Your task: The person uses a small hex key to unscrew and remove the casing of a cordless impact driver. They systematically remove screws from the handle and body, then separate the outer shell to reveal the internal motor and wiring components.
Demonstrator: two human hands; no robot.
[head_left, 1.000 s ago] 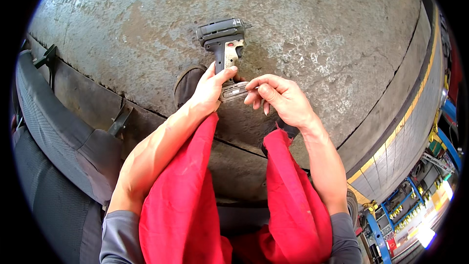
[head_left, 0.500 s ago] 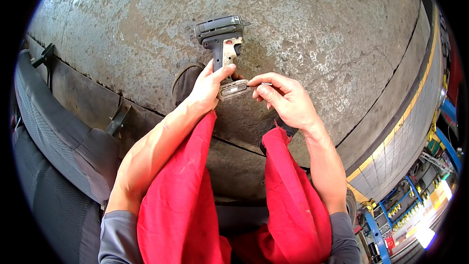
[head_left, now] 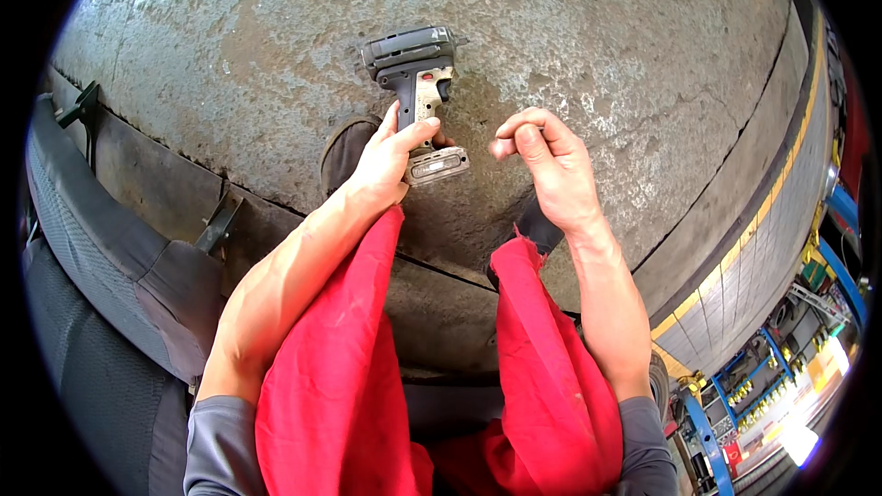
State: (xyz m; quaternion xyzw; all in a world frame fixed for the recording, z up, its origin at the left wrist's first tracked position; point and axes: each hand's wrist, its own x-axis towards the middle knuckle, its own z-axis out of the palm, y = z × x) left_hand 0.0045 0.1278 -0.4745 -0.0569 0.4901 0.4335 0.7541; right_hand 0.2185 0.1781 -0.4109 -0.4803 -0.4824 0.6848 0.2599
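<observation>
My left hand (head_left: 386, 161) is wrapped round the lower grip of a worn black and beige cordless impact wrench (head_left: 413, 50). The tool's head lies farthest from me, with its short drive tip pointing right. Its dirty, flat base (head_left: 437, 165) faces me, just right of my left fingers. To the right of that base, apart from it, my right hand (head_left: 559, 170) is raised with thumb and fingers pinched together. Whatever sits between those fingertips is hidden.
Beneath the tool lies a rough, stained concrete floor (head_left: 625, 83). A dark shoe (head_left: 347, 152) is beside my left wrist. Grey fabric seats (head_left: 110, 248) stand at left. A yellow-edged platform (head_left: 753, 266) runs along the right, with blue racking (head_left: 707, 441) beyond.
My right hand has pulled back to the right from the wrench's base, where its fingers were touching a small slim metal piece. My left hand still holds the wrench, nearly in place.
</observation>
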